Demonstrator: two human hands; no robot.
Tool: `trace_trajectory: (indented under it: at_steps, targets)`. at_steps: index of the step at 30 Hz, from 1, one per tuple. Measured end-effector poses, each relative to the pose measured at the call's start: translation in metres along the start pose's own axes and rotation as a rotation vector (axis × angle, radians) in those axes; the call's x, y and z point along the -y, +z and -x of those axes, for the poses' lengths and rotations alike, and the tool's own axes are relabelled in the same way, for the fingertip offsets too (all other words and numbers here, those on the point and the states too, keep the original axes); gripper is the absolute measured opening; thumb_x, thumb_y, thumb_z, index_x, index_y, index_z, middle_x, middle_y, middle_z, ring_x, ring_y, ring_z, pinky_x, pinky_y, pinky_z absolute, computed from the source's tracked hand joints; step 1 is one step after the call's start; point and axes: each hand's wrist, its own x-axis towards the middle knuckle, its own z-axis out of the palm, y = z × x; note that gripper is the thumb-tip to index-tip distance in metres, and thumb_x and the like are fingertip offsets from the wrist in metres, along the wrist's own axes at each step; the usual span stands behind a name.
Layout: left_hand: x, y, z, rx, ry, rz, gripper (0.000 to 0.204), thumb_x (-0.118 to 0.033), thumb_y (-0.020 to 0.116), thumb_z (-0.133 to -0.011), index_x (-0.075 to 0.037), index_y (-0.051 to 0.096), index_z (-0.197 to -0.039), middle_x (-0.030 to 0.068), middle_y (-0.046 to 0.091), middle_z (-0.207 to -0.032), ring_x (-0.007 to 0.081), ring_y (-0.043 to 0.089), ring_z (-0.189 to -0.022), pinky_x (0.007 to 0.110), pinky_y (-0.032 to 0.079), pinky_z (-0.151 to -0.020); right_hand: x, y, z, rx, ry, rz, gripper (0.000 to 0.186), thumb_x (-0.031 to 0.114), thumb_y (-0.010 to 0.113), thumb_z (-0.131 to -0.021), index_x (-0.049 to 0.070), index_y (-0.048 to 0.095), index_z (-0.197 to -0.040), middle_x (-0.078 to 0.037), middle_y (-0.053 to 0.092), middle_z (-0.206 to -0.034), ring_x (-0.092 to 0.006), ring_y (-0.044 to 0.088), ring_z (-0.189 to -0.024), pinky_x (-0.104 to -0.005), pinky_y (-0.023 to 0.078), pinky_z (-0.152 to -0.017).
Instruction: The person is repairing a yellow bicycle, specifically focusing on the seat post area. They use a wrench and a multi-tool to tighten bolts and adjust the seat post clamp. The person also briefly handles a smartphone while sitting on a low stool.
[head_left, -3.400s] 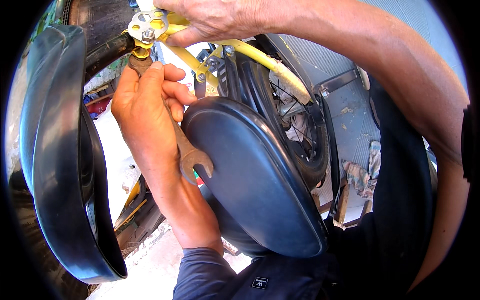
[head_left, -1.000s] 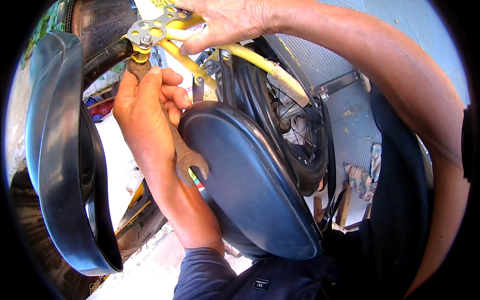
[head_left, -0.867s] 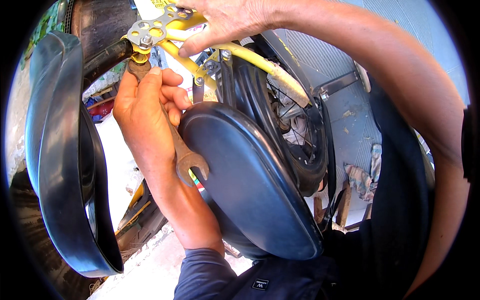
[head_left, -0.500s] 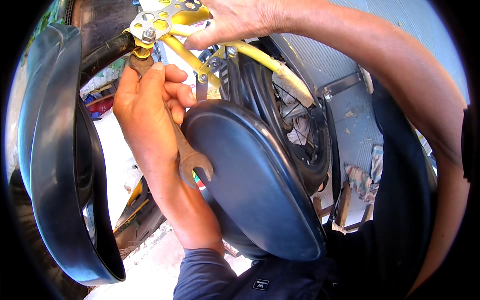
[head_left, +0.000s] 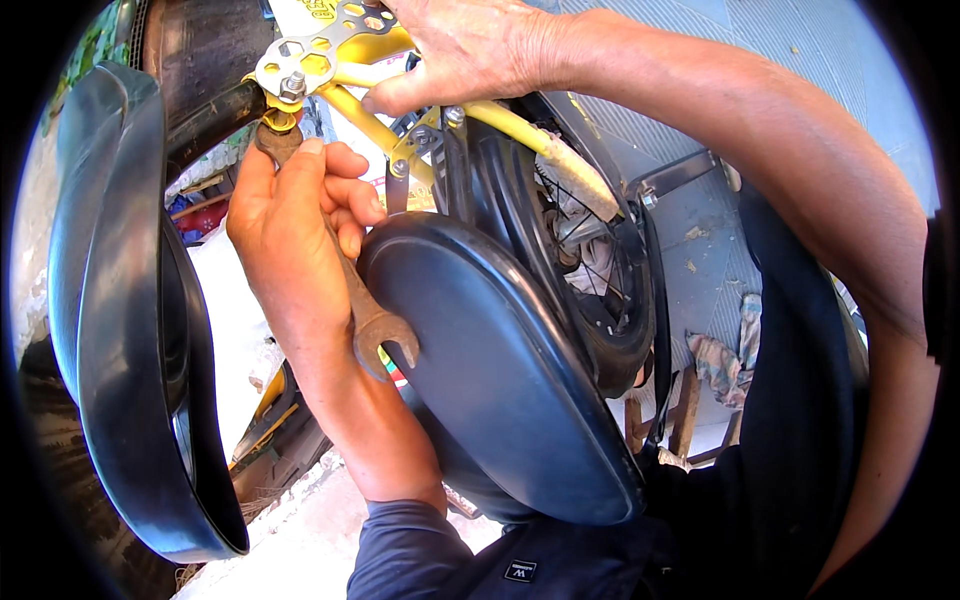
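Observation:
My left hand (head_left: 295, 225) grips a rusty double-ended wrench (head_left: 375, 335). Its upper end sits on a nut under a perforated metal bracket (head_left: 320, 50) on a yellow bicycle frame (head_left: 500, 120). The wrench's open lower jaw pokes out below my palm, next to a dark blue saddle (head_left: 500, 370). My right hand (head_left: 465, 45) reaches in from the top right and holds the yellow frame tubes beside the bracket, fingers wrapped over them.
A black mudguard (head_left: 130, 330) curves down the left side. A spoked wheel with a black tyre (head_left: 590, 270) stands behind the saddle. A crumpled rag (head_left: 725, 355) lies on the grey floor at right. Pale ground shows below.
The bracket and frame have shifted a little within the view. My left hand keeps the wrench on the nut and the right hand stays on the frame.

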Motion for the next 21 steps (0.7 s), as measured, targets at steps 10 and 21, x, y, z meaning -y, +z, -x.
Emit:
trace_trajectory:
  at_steps: [10,21]
  targets:
    - [0.001,-0.003,0.001,0.007,0.013,-0.018,0.015,-0.011,0.046,-0.094,0.001,0.054,-0.088,0.0057,0.057,-0.071,0.0082,0.054,-0.053,0.020,0.033,-0.043,0.005,-0.008,0.009,-0.023,-0.201,0.036,0.078,0.045,0.065,-0.072,-0.003,0.037,-0.127,-0.030,0.053,-0.119,-0.0414,0.057,-0.107,-0.0450,0.046,-0.091]
    - [0.002,-0.002,0.000,0.032,0.034,0.009,0.013,-0.009,0.047,-0.094,0.001,0.053,-0.087,0.0073,0.058,-0.073,0.0093,0.055,-0.053,0.020,0.035,-0.043,-0.001,-0.001,0.003,-0.030,-0.159,0.066,0.068,0.044,0.064,-0.072,-0.002,0.048,-0.119,-0.027,0.053,-0.117,-0.0400,0.056,-0.106,-0.0439,0.046,-0.090]
